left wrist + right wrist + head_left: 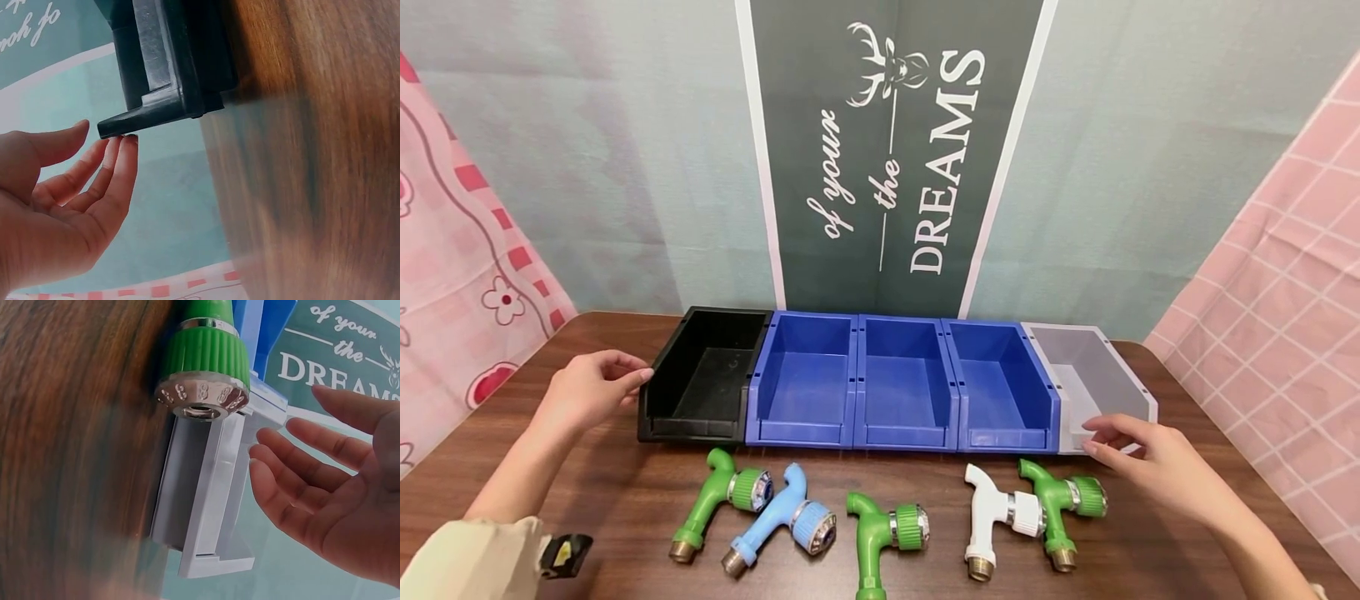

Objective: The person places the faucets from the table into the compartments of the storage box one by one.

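My left hand (597, 385) is at the left side of the black bin (710, 383). In the left wrist view its fingertips (130, 139) come right up to the bin's edge, while the thumb stays apart from it. My right hand (1157, 457) hovers by the front of the grey bin (1086, 367), fingers loosely bent with nothing between them. Below the bins lie a green tap (706, 504), a light blue tap (778, 518), another green tap (874, 542), a white tap (988, 521) and a third green tap (1056, 512).
Between the black and grey bins stand three blue bins, the left (808, 375), middle (902, 379) and right (1000, 379) joining in one row. All rest on a brown wooden table (625, 533). Behind hangs a printed curtain (895, 167), with pink cloth (1285, 333) at the right.
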Tool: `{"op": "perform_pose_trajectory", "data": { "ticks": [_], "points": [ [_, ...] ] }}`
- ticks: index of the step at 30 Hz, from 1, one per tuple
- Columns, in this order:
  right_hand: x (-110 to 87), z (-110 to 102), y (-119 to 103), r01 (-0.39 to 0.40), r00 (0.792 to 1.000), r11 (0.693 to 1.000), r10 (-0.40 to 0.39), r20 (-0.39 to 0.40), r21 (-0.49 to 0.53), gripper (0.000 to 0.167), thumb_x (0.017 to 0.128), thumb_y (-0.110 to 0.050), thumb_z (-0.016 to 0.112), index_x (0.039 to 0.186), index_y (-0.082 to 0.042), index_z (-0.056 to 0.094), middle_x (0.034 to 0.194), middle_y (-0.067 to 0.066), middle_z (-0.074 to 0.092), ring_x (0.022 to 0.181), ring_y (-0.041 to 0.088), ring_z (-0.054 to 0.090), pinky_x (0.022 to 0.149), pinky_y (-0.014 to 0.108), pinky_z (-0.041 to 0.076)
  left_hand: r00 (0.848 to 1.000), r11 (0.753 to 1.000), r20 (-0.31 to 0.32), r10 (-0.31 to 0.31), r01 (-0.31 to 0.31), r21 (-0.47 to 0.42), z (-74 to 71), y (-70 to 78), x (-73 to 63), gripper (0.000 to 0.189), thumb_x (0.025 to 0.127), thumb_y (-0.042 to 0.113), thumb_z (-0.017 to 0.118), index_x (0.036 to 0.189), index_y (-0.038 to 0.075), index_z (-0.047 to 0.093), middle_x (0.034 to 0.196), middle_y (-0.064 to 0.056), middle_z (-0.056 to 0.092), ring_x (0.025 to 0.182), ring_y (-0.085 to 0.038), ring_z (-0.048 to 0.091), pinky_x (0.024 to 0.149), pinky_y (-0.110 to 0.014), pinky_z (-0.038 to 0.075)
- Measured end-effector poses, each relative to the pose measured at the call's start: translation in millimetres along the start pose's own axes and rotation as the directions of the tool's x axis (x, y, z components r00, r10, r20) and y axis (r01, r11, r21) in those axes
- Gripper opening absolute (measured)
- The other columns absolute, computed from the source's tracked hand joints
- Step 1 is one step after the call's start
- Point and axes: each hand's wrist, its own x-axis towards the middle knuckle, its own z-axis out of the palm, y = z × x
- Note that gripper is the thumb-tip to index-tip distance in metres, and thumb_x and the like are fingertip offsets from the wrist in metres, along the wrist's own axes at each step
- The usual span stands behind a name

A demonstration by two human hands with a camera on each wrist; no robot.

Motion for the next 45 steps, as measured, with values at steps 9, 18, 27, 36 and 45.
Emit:
{"op": "perform_pose_trajectory", "data": {
  "ticks": [9, 18, 27, 36, 45],
  "points": [
    [-5.5, -4, 10, -0.075, 0.988, 0.989, 0.056, 0.142, 0.127, 0.018, 0.084, -0.006, 0.064, 0.1, 0.0, 0.062, 0.078, -0.007, 0.061, 0.07, 0.002, 0.055, 0.056, 0.021, 0.047, 0.994, 0.989, 0.084, -0.067, 0.077, -0.124, -0.1, -5.7, 2.7, 0.04, 0.09, 0.027, 0.059, 0.101, -0.011, 0.057, 0.076, -0.005, 0.063, 0.063, -0.017, 0.062, 0.055, -0.028, 0.05],
    [-10.2, -4, 29, -0.157, 0.929, 0.897, -0.008, 0.371, 0.414, 0.02, 0.088, 0.003, 0.054, 0.107, 0.008, 0.054, 0.089, 0.001, 0.061, 0.079, 0.005, 0.058, 0.057, 0.031, 0.052, 0.989, 0.968, 0.127, -0.072, 0.1, -0.23, 0.7, -8.4, 5.2, 0.041, 0.091, 0.023, 0.058, 0.104, -0.015, 0.053, 0.078, -0.005, 0.061, 0.063, -0.011, 0.058, 0.058, -0.029, 0.054],
    [-14.2, 0, 36, -0.252, 0.887, 0.806, -0.029, 0.461, 0.535, 0.024, 0.09, 0.004, 0.051, 0.111, -0.005, 0.055, 0.093, 0.005, 0.059, 0.082, 0.008, 0.058, 0.062, 0.035, 0.054, 0.988, 0.958, 0.133, -0.075, 0.108, -0.265, 0.4, -7.5, 6.6, 0.038, 0.091, 0.017, 0.057, 0.104, -0.018, 0.051, 0.074, -0.002, 0.06, 0.06, -0.009, 0.057, 0.057, -0.028, 0.054],
    [-14.6, 6, 33, -0.298, 0.867, 0.752, -0.044, 0.496, 0.587, 0.027, 0.09, 0.004, 0.051, 0.114, -0.006, 0.054, 0.096, 0.013, 0.055, 0.083, 0.011, 0.059, 0.064, 0.04, 0.054, 0.988, 0.955, 0.131, -0.078, 0.111, -0.274, 1.4, -8.0, 7.2, 0.039, 0.091, 0.019, 0.057, 0.105, -0.016, 0.052, 0.076, -0.003, 0.061, 0.061, -0.01, 0.058, 0.059, -0.029, 0.055],
    [-15.8, 8, 33, -0.319, 0.856, 0.746, -0.037, 0.515, 0.585, 0.025, 0.09, 0.003, 0.05, 0.114, 0.01, 0.046, 0.094, 0.014, 0.054, 0.082, 0.011, 0.059, 0.064, 0.041, 0.054, 0.988, 0.954, 0.136, -0.073, 0.109, -0.279, 2.9, -9.8, 6.3, 0.038, 0.091, 0.019, 0.057, 0.106, -0.017, 0.051, 0.076, -0.003, 0.061, 0.062, -0.009, 0.058, 0.06, -0.029, 0.055]
  ]
}}
